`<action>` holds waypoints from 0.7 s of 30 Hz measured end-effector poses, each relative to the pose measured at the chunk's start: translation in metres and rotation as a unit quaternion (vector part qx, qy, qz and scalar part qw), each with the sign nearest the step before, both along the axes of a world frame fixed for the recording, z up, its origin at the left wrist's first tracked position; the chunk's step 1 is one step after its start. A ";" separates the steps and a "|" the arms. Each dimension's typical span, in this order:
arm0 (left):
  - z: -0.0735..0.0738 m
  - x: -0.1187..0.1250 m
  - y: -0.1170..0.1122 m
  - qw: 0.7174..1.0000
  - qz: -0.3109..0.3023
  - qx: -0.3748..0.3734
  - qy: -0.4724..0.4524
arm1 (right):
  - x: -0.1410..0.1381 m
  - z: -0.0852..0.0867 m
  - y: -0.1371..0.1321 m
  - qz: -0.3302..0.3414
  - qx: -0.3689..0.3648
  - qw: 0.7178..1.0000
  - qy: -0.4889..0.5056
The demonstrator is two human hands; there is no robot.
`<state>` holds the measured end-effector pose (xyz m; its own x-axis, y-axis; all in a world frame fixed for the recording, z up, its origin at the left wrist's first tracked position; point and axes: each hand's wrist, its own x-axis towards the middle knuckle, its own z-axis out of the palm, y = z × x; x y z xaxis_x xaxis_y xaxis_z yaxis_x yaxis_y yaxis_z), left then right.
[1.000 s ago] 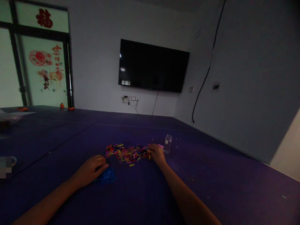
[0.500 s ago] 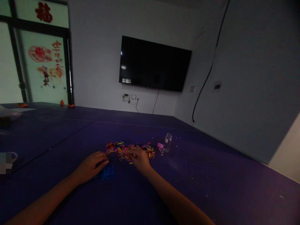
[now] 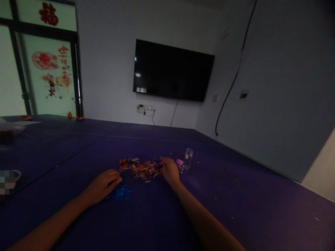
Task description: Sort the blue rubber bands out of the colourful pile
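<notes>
Small multicoloured rubber bands (image 3: 142, 169), mostly pink, yellow and red, lie in a loose spread on the purple surface. Nearer to me is a separate heap of blue rubber bands (image 3: 120, 192). My left hand (image 3: 106, 184) rests beside the blue heap, fingers curled and thumb drawn in towards them; anything in its grasp is hidden. At the right end of the multicoloured spread is my right hand (image 3: 170, 172), with fingertips close together over the bands. What they pinch, if anything, is too small to make out.
A clear plastic bottle (image 3: 187, 159) stands right of the bands, with a pink cap (image 3: 179, 162) beside it. White specks dot the right side of the purple surface (image 3: 209, 195). A plastic bag (image 3: 10, 128) lies far left. A television (image 3: 172, 71) hangs on the wall.
My right hand has moved right, from the middle of the multicoloured bands to their right end. My left hand stays beside the blue heap, which shows slightly more.
</notes>
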<state>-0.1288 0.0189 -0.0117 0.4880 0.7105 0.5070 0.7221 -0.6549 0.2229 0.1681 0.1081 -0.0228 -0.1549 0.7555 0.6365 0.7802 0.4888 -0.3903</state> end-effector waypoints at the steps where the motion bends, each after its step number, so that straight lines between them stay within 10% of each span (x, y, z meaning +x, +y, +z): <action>1: 0.000 0.000 0.000 1.000 -0.001 -0.002 0.000 | 0.010 -0.002 0.006 -0.025 -0.008 1.000 -0.010; 21: 0.000 0.000 -0.001 1.000 -0.005 -0.001 0.000 | 0.032 -0.026 0.036 0.014 -0.101 0.982 -0.160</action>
<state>-0.1285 0.0182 -0.0118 0.4948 0.7073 0.5048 0.7159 -0.6611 0.2245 0.2000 0.1443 -0.0491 -0.3445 0.8539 0.3901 0.8660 0.4495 -0.2192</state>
